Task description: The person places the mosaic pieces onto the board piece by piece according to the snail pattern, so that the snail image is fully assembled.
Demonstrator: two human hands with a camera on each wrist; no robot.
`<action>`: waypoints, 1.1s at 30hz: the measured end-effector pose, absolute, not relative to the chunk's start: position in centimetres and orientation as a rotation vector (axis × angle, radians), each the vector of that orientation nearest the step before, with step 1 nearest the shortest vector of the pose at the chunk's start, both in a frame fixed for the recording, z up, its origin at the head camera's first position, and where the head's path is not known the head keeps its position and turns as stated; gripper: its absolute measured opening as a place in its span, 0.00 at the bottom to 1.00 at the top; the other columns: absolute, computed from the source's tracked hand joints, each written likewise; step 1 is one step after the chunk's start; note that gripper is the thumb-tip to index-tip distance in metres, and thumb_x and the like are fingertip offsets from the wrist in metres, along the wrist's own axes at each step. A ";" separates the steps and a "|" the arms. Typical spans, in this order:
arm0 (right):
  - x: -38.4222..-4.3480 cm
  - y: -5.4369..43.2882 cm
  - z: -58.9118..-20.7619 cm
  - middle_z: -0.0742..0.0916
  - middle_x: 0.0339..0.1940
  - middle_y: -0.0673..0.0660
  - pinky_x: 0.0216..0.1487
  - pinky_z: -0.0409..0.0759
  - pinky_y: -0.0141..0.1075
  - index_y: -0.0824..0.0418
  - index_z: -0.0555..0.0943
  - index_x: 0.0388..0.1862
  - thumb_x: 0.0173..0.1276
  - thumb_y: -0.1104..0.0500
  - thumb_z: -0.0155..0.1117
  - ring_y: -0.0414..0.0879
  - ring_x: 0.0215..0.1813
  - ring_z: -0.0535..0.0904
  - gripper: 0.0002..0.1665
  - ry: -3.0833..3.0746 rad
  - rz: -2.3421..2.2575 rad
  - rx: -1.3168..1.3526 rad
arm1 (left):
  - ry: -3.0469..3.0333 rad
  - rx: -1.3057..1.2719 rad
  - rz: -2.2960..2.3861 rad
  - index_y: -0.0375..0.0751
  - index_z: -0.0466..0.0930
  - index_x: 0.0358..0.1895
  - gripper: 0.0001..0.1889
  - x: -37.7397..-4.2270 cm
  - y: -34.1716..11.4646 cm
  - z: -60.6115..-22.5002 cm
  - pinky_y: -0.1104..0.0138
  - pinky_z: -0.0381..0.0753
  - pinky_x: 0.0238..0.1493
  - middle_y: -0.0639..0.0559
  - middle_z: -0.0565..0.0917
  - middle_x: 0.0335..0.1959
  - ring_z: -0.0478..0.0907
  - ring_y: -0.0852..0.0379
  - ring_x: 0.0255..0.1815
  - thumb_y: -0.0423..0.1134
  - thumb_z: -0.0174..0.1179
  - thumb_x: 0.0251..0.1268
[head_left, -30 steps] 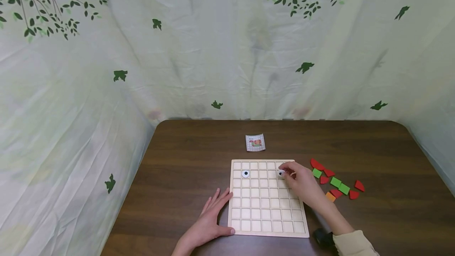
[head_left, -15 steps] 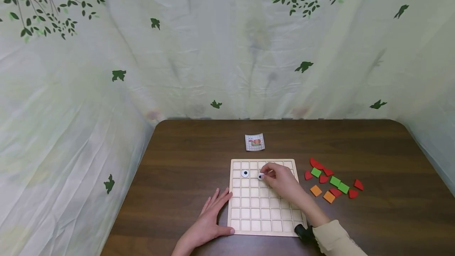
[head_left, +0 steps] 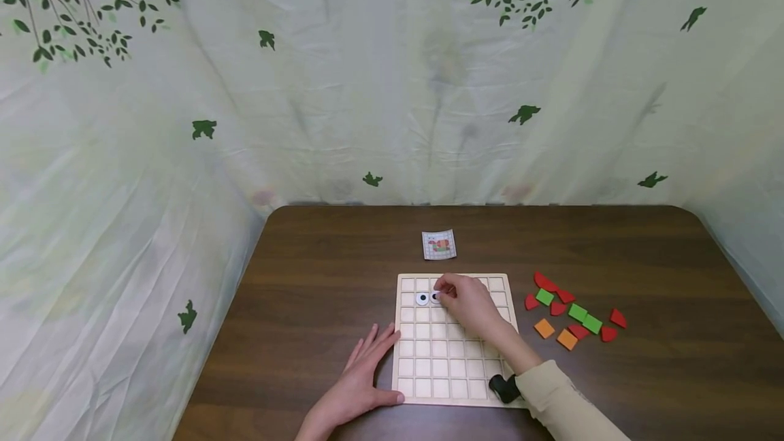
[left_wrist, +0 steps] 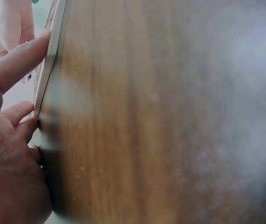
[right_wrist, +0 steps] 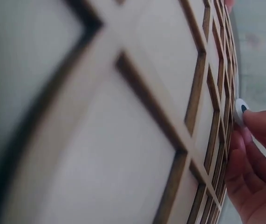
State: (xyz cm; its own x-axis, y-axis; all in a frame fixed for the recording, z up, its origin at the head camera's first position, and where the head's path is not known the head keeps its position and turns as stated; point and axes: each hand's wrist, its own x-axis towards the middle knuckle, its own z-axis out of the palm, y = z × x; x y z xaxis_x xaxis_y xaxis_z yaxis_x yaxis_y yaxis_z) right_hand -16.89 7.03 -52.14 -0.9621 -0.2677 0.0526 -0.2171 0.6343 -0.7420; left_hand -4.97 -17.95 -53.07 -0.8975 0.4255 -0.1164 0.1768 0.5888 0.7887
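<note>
A light wooden grid board [head_left: 449, 367] lies on the table, its square cells pale. One white round eye piece [head_left: 422, 299] with a black pupil sits in a cell of the second row. Just right of it, my right hand [head_left: 470, 305] pinches a second eye piece [head_left: 434, 297] between thumb and fingers. The right wrist view shows this eye piece [right_wrist: 241, 111] tilted at the board's surface. My left hand [head_left: 361, 378] rests along the board's left edge, fingers straight, with the thumb at the near corner. In the left wrist view, its fingers [left_wrist: 23, 60] touch the board's side.
Right of the board lie loose pieces: several red ones [head_left: 544, 282], green squares [head_left: 578, 312] and two orange squares [head_left: 567, 339]. A small card [head_left: 439, 245] with a gridded picture lies behind the board. A leaf-printed curtain [head_left: 392, 87] hangs behind the table [head_left: 318, 278].
My right hand has carried the eye piece leftward across the board, from the right side to beside the placed one. The left hand has stayed at the board's edge.
</note>
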 end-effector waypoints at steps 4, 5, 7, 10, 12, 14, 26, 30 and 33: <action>-16.8 6.9 -52.1 0.80 0.27 0.43 0.35 0.74 0.37 0.54 0.84 0.33 0.62 0.64 0.70 0.39 0.30 0.74 0.05 2.812 -1.220 -0.428 | 2.530 0.487 1.207 0.48 0.60 0.76 0.51 -4.9 -17.9 -53.1 0.44 0.35 0.71 0.53 0.54 0.79 0.37 0.45 0.79 0.44 0.76 0.44; -16.8 6.9 -52.0 0.80 0.27 0.43 0.35 0.74 0.37 0.54 0.85 0.33 0.62 0.64 0.70 0.39 0.29 0.74 0.05 2.814 -1.215 -0.429 | 2.534 0.487 1.203 0.48 0.60 0.76 0.51 -4.9 -17.9 -53.1 0.44 0.35 0.72 0.53 0.54 0.79 0.37 0.45 0.79 0.44 0.76 0.44; -16.7 6.9 -52.0 0.79 0.27 0.44 0.33 0.73 0.37 0.55 0.85 0.31 0.61 0.65 0.71 0.39 0.29 0.73 0.05 2.820 -1.202 -0.440 | 2.538 0.488 1.200 0.48 0.60 0.76 0.51 -5.0 -17.9 -53.2 0.45 0.35 0.72 0.53 0.54 0.79 0.37 0.45 0.79 0.44 0.76 0.44; -16.7 7.0 -51.9 0.77 0.26 0.45 0.32 0.72 0.36 0.55 0.85 0.30 0.60 0.65 0.71 0.40 0.28 0.72 0.05 2.824 -1.190 -0.449 | 2.541 0.491 1.200 0.48 0.60 0.76 0.51 -5.0 -17.9 -53.2 0.44 0.35 0.72 0.53 0.54 0.79 0.37 0.45 0.79 0.45 0.76 0.44; -16.7 7.1 -51.9 0.78 0.26 0.46 0.32 0.72 0.36 0.55 0.85 0.30 0.61 0.66 0.71 0.40 0.29 0.72 0.05 2.815 -1.191 -0.450 | 2.540 0.493 1.198 0.48 0.60 0.76 0.51 -5.0 -17.9 -53.2 0.45 0.35 0.72 0.53 0.54 0.79 0.37 0.45 0.79 0.45 0.76 0.44; -16.8 7.2 -51.9 0.78 0.27 0.46 0.33 0.73 0.36 0.55 0.84 0.32 0.61 0.66 0.70 0.40 0.29 0.73 0.06 2.799 -1.190 -0.440 | 2.539 0.493 1.197 0.48 0.60 0.76 0.51 -5.0 -17.9 -53.2 0.44 0.35 0.72 0.53 0.54 0.79 0.37 0.45 0.79 0.44 0.76 0.44; -16.0 10.1 -50.8 0.84 0.37 0.47 0.40 0.77 0.38 0.56 0.83 0.44 0.64 0.64 0.68 0.42 0.37 0.77 0.10 2.576 -1.341 -0.409 | 2.543 0.488 1.207 0.48 0.60 0.76 0.51 -4.9 -17.8 -53.5 0.48 0.35 0.72 0.54 0.55 0.79 0.37 0.45 0.79 0.43 0.76 0.43; -15.6 11.7 -50.4 0.84 0.39 0.47 0.42 0.78 0.39 0.56 0.83 0.45 0.66 0.62 0.67 0.43 0.39 0.77 0.09 2.611 -1.338 -0.388 | 2.540 0.485 1.218 0.48 0.60 0.76 0.51 -4.8 -17.8 -53.5 0.51 0.33 0.72 0.54 0.54 0.79 0.37 0.46 0.80 0.43 0.76 0.43; -15.3 13.0 -50.1 0.84 0.39 0.48 0.43 0.78 0.40 0.56 0.83 0.47 0.67 0.59 0.68 0.44 0.41 0.77 0.10 2.638 -1.337 -0.363 | 2.533 0.484 1.221 0.49 0.60 0.76 0.51 -4.8 -17.8 -53.5 0.50 0.33 0.72 0.54 0.54 0.79 0.36 0.46 0.80 0.43 0.76 0.43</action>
State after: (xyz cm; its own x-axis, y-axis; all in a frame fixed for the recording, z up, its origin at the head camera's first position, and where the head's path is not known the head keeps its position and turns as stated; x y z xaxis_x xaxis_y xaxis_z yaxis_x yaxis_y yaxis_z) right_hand -15.30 13.03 -50.08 -0.9574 -0.2866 -0.0344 -0.1416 0.5703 -0.8091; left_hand -4.83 -17.78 -53.50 -0.9024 0.4165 -0.1107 0.1729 0.5851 0.7923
